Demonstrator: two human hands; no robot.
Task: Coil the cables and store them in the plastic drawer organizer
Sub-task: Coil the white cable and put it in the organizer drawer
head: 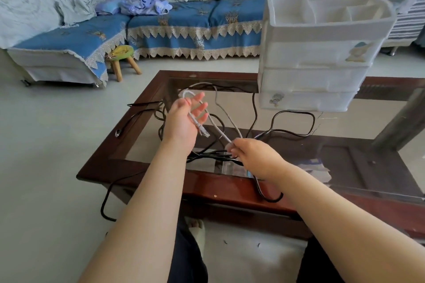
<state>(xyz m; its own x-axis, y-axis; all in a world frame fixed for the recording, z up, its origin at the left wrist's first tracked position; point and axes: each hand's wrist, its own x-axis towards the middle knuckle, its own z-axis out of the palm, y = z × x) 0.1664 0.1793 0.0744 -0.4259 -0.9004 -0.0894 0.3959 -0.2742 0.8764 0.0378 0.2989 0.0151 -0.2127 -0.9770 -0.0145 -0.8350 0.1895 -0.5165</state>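
Note:
A light grey network cable [219, 127] loops over my left hand [184, 119], which is raised palm up with straight fingers; the cable's clear plug hangs below the palm. My right hand [250, 155] pinches the same grey cable lower down, just above the table. Black cables [292, 122] lie tangled over the glass-topped table [142, 167], one end trailing off the near edge to the floor. The white plastic drawer organizer [317, 57] stands at the table's far right, its drawers closed and its top tray divided into compartments.
A blue-covered sofa [184, 27] with crumpled cloth runs along the back. A small wooden stool [122, 57] stands on the floor left of the table. My legs and a slippered foot are below the table's near edge.

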